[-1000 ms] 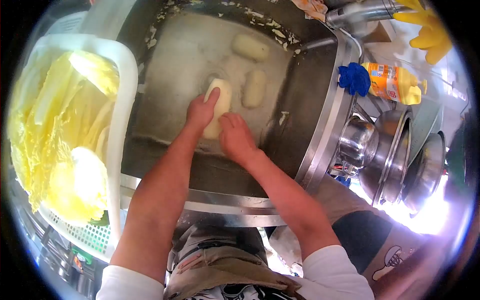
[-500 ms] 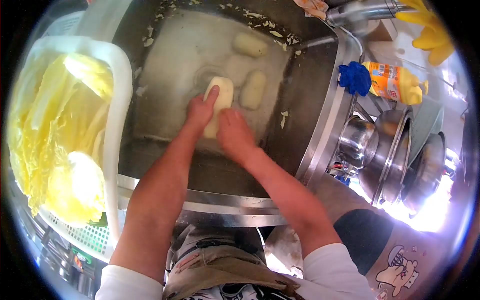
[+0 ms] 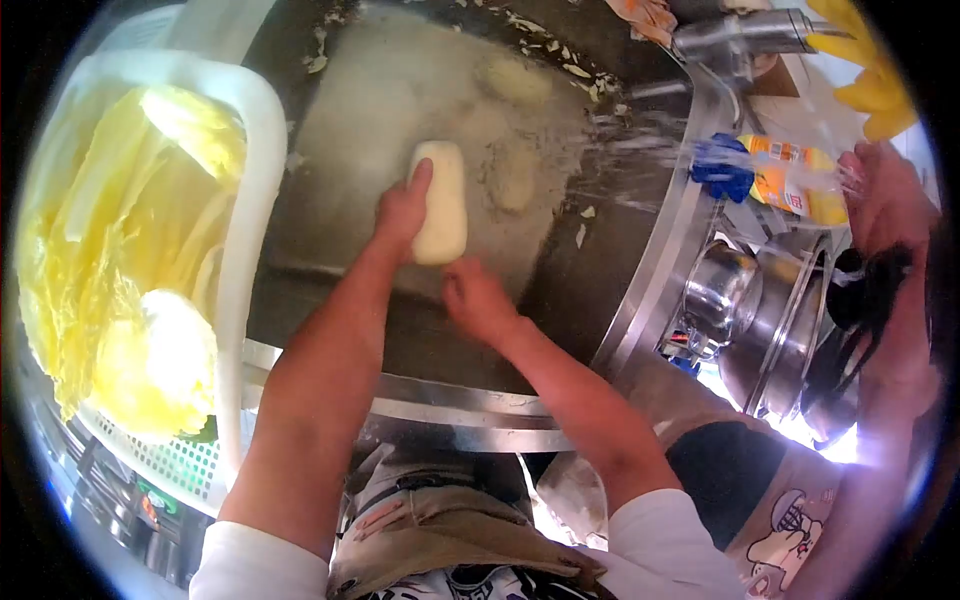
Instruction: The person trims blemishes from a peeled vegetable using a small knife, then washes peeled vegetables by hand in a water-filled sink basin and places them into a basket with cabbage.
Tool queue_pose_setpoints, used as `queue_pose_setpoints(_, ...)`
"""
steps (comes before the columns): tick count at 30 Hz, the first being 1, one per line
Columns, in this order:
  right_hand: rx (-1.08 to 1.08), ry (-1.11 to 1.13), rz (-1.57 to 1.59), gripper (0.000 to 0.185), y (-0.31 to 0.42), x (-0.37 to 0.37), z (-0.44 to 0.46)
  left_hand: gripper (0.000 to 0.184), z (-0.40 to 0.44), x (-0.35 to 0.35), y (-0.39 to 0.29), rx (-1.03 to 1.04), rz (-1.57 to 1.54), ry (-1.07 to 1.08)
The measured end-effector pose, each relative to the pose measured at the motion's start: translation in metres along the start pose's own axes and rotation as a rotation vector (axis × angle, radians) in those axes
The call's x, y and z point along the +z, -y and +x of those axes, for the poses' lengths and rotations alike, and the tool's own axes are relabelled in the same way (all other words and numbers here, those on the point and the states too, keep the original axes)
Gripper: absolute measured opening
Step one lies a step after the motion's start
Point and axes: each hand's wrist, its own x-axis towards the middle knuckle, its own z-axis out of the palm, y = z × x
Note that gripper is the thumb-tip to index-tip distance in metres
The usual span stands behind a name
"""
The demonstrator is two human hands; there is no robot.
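My left hand (image 3: 403, 208) grips a long, pale peeled potato (image 3: 440, 205), thumb lying along its upper side and fingers hidden behind it. The potato is upright in my view, above cloudy water in the metal sink (image 3: 330, 330). Just below its lower end is my right hand (image 3: 476, 298), fingers curled closed; whatever they may hold is hidden. Under the water lie two similar pale pieces, one potato (image 3: 515, 80) farther back and another potato (image 3: 512, 175) to the right, both blurred by ripples.
A white basket (image 3: 262, 150) of yellow-green cabbage leaves (image 3: 120, 250) stands left. At right are a blue scrubber (image 3: 722, 167), an orange-labelled bottle (image 3: 795, 175) and metal bowls (image 3: 720, 285). Another person's hand (image 3: 885, 200) is by the bottle; water sprays into the sink.
My right hand has moved down off the potato's side to below its lower end. Another person's arm has appeared at right, and water now splashes across the sink's right edge.
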Motion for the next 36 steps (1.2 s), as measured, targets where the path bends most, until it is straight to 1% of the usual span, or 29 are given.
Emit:
queue_pose_setpoints(2, 0.223, -0.121, 0.214, 0.019, -0.023, 0.007, 0.022, 0.075, 0.002, -0.006, 0.003, -0.049, 0.056, -0.005)
queue_pose_setpoints(3, 0.244, -0.188, 0.342, 0.023, -0.042, 0.012, 0.035, 0.075, 0.004, -0.004, 0.008, -0.075, 0.086, -0.009)
queue_pose_setpoints(5, 0.29, -0.333, 0.589, 0.033, -0.064, 0.021, 0.056, 0.072, 0.009, -0.01, 0.021, -0.092, 0.219, 0.08)
queue_pose_setpoints(8, 0.282, -0.239, 0.818, 0.051, -0.01, 0.012, 0.037, 0.064, 0.014, -0.01, 0.034, -0.093, 0.409, 0.222)
queue_pose_setpoints(10, 0.255, -0.151, 0.929, 0.06, -0.031, 0.041, 0.051, 0.059, 0.01, -0.009, 0.037, -0.089, 0.428, 0.274)
queue_pose_setpoints(12, 0.273, -0.222, 1.12, 0.062, -0.046, 0.054, 0.065, 0.055, 0.006, -0.007, 0.029, -0.088, 0.328, 0.303)
queue_pose_setpoints(13, 0.293, -0.329, 1.255, 0.06, -0.049, 0.056, 0.075, 0.053, 0.001, -0.002, 0.024, -0.095, 0.27, 0.317)
queue_pose_setpoints(15, 0.291, -0.55, 1.197, 0.053, -0.047, 0.046, 0.079, 0.052, -0.01, 0.003, 0.015, -0.097, 0.134, 0.327)
queue_pose_setpoints(16, 0.273, -0.653, 1.009, 0.049, -0.04, 0.041, 0.083, 0.053, -0.011, 0.004, 0.014, -0.079, 0.076, 0.339)
queue_pose_setpoints(18, 0.331, -0.724, 0.841, 0.042, -0.043, 0.037, 0.093, 0.057, 0.002, 0.008, 0.029, 0.003, -0.027, 0.375)
queue_pose_setpoints(19, 0.407, -0.695, 0.854, 0.038, -0.044, 0.035, 0.088, 0.06, 0.005, 0.006, 0.031, 0.059, -0.076, 0.401)
queue_pose_setpoints(22, 0.573, -0.587, 0.671, 0.032, -0.043, 0.023, 0.069, 0.059, -0.003, 0.007, 0.023, -0.078, -0.078, 0.261)
queue_pose_setpoints(23, 0.504, -0.612, 0.633, 0.035, -0.055, 0.035, 0.063, 0.059, 0.003, 0.006, 0.028, -0.112, -0.175, 0.287)
queue_pose_setpoints(25, 0.462, -0.62, 0.846, 0.041, -0.051, 0.024, 0.051, 0.056, 0.0, 0.001, 0.024, -0.196, -0.275, 0.327)
queue_pose_setpoints(26, 0.491, -0.598, 1.098, 0.045, -0.026, -0.006, 0.036, 0.055, -0.005, 0.0, 0.022, -0.243, -0.321, 0.348)
queue_pose_setpoints(27, 0.511, -0.574, 1.349, 0.049, -0.011, -0.026, 0.028, 0.053, -0.013, -0.002, 0.016, -0.209, -0.26, 0.379)
queue_pose_setpoints(29, 0.28, -0.377, 1.405, 0.054, -0.029, -0.017, 0.044, 0.05, -0.035, -0.004, -0.001, -0.119, -0.141, 0.445)
queue_pose_setpoints(30, 0.158, -0.278, 1.42, 0.057, -0.032, -0.016, 0.051, 0.049, -0.046, -0.004, -0.005, -0.071, -0.092, 0.438)
queue_pose_setpoints(31, 0.15, -0.423, 1.4, 0.047, -0.018, -0.022, 0.052, 0.048, -0.059, -0.009, -0.006, -0.016, -0.041, 0.429)
queue_pose_setpoints(32, 0.165, -0.456, 1.381, 0.043, -0.009, -0.034, 0.05, 0.047, -0.073, -0.013, -0.007, 0.031, 0.008, 0.415)
queue_pose_setpoints(33, 0.18, -0.484, 1.362, 0.039, -0.003, -0.045, 0.049, 0.049, -0.099, -0.017, -0.02, -0.017, -0.128, 0.429)
queue_pose_setpoints(34, 0.197, -0.509, 1.341, 0.035, 0.0, -0.053, 0.051, 0.05, -0.115, -0.022, -0.027, 0.057, -0.119, 0.436)
queue_pose_setpoints(36, 0.019, -0.643, 1.129, 0.026, -0.037, -0.032, 0.077, 0.052, -0.136, -0.029, -0.033, 0.175, -0.124, 0.438)
